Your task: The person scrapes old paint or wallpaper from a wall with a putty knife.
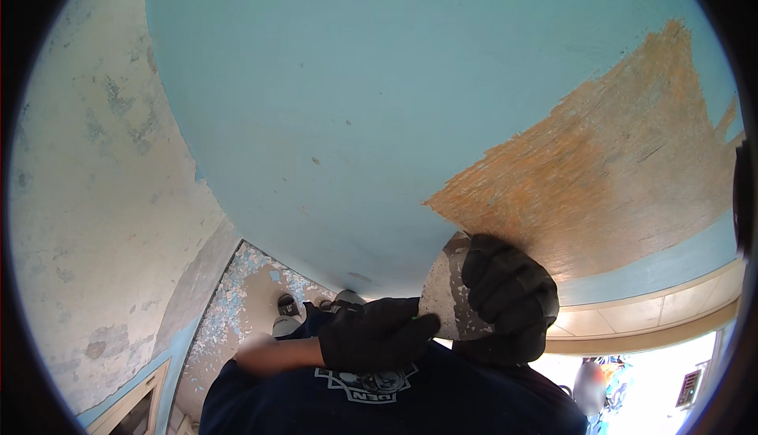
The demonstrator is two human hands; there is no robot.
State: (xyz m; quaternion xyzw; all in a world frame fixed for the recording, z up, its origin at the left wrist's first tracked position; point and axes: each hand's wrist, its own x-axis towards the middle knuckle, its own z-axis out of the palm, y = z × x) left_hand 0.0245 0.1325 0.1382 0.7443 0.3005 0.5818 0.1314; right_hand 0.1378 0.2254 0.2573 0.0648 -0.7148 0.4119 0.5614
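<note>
A wide metal scraper (pixel 444 297), its blade stained with old paint, rests with its edge against a blue painted panel (pixel 355 103). It meets the panel at the lower rim of a scraped patch of bare orange-brown wood (pixel 608 166). My right hand (pixel 509 297), in a black glove, is wrapped around the scraper from the right. My left hand (pixel 379 332), also in a black glove, presses on the scraper's lower left side. The handle is hidden under the gloves.
A worn, blotchy plaster wall (pixel 103 198) rises at the left. Blue paint flakes (pixel 225 313) litter the floor below, near my shoes (pixel 287 309). A pale frame edge (pixel 655 316) runs under the panel. A blurred person (pixel 591 388) stands at the lower right.
</note>
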